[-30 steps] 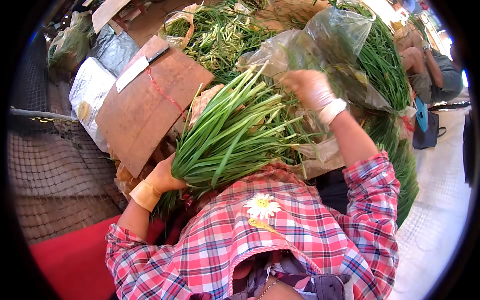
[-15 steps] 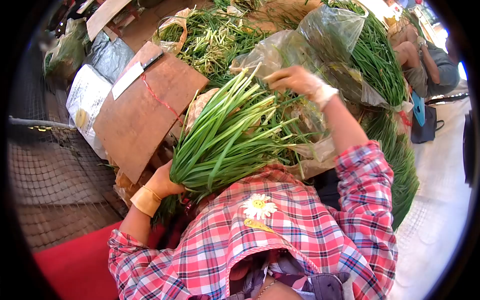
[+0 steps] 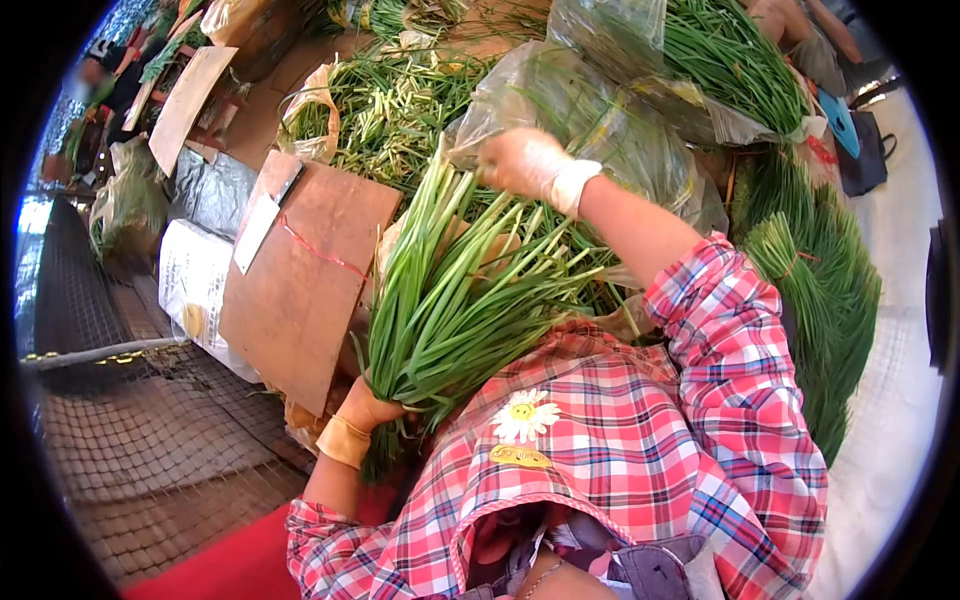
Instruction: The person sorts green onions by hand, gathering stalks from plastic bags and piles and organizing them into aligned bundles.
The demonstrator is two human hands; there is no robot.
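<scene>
Greens [image 3: 450, 290]: lie fanned out beside the shirt [image 3: 600, 420], with pale ends [image 3: 437, 172] pointing away, and leafy end [image 3: 405, 375] in the closed left hand [image 3: 368, 408], by fingers partly hidden. Near the pale ends, right hand [image 3: 525, 165] with fingers bent; cannot tell whether holding any stem. Leftward, knife [image 3: 258, 230] flat on board [image 3: 308, 270]. Beyond, loose stems [image 3: 400, 115] and clear bag [image 3: 545, 85].

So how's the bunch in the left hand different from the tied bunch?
The held bunch fans out from the left hand; the tied bunch has a red band. The held bunch's pale ends spread unevenly; the tied bunch's sit close together. Both have long, thin green leaves.
</scene>
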